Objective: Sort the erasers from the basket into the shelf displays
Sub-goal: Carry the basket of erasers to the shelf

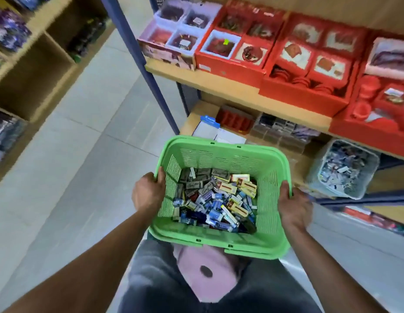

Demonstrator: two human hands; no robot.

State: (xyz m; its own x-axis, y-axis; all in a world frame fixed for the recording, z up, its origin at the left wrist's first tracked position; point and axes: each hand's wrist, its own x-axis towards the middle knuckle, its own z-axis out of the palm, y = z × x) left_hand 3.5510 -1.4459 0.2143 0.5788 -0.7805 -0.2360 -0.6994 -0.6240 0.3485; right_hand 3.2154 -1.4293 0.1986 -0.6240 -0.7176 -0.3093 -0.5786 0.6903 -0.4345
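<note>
At the lower centre of the frame, the left hand (149,192) and right hand (294,205) are each gripping a side rim of the green slotted plastic basket (221,154), whose heap of small boxed erasers (215,199) is seemingly awaiting sorting into the shelf displays.

The green basket (221,154) is perforated plastic with a smooth rim; the shelf (241,91) boards look like matt wood, the floor (83,132) smooth tile.
</note>
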